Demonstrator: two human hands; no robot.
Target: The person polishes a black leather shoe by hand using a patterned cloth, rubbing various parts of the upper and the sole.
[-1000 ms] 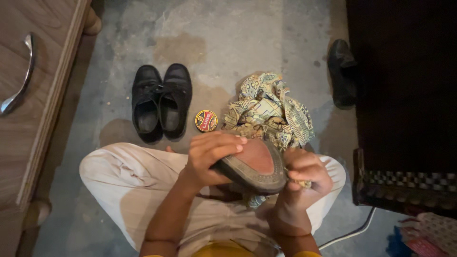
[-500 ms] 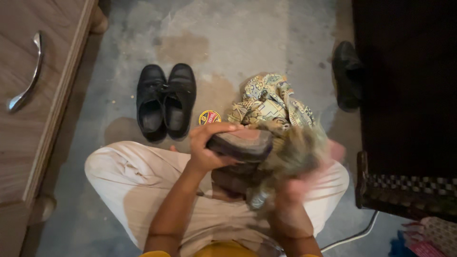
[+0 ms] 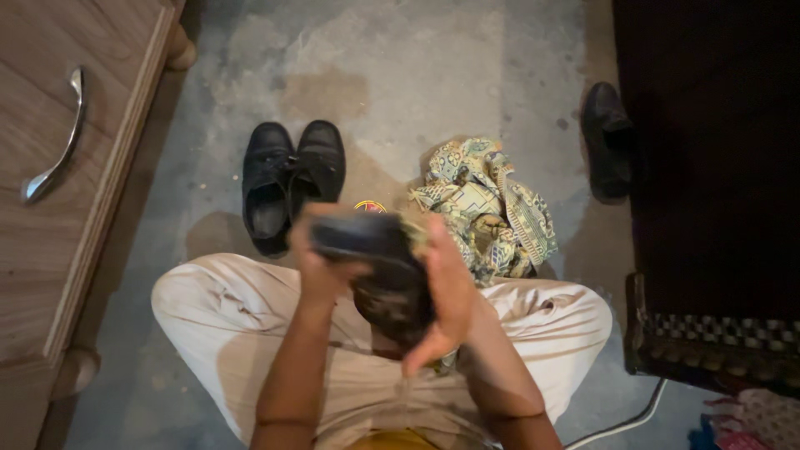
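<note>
A small round tin [image 3: 369,205] lies on the floor [image 3: 417,83] just beyond the hands, mostly hidden behind them, so that only its yellow rim is seen; its contents cannot be told. A dark shoe [image 3: 375,258] is held over the lap, blurred by motion. The left hand [image 3: 317,262] is closed around its left end, fingers wrapped on it. The right hand [image 3: 446,292] is laid flat against its right side, fingers pressed together; a bit of patterned cloth seems tucked under it, but this is hard to make out. A pair of black shoes [image 3: 287,183] stands on the far left, just beside the tin. A crumpled cloth [image 3: 487,208] lies on the right. A single shoe [image 3: 607,142] sits at the dark furniture's edge. A wooden drawer [image 3: 58,167] closes the left side; bare floor is left far ahead.
</note>
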